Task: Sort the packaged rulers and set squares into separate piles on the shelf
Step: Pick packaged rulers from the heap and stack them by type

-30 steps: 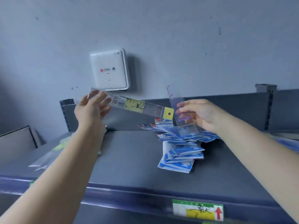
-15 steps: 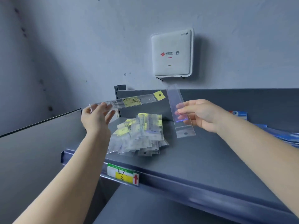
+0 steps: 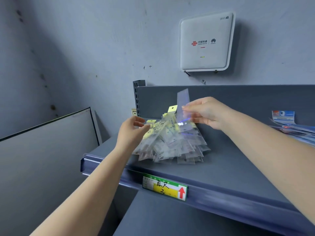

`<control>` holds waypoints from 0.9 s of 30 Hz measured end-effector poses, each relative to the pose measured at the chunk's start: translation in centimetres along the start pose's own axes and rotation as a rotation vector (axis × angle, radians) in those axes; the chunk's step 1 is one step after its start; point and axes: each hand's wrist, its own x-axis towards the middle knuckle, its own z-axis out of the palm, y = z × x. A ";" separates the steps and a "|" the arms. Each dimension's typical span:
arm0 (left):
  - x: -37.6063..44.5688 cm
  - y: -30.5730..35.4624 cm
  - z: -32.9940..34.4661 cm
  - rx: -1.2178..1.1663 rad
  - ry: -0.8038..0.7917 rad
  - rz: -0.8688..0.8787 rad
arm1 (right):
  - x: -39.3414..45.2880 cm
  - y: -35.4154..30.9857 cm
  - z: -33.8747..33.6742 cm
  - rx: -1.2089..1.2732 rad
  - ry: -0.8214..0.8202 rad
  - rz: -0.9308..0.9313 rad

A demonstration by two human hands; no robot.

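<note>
Head view: left hand (image 3: 134, 128), holding a yellow-tagged ruler a second ago, is now hovering relaxed and empty beside the ruler pile (image 3: 172, 142) on the shelf (image 3: 230, 167); that ruler is evidently deposited. Right hand (image 3: 204, 113) is still pinching a clear packet (image 3: 183, 106), next for sorting.

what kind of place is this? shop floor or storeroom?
Likely a small stationery shop, perhaps its stock corner. Signs: a grey metal retail shelf with a handwritten price tag clipped to its front rail, a pile of packaged rulers on it, and a wall-mounted WiFi router above.
</note>
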 end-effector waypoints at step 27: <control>-6.7 13.9 13.3 0.549 -0.207 0.479 | -9.9 1.4 -16.7 -1.467 0.291 -0.447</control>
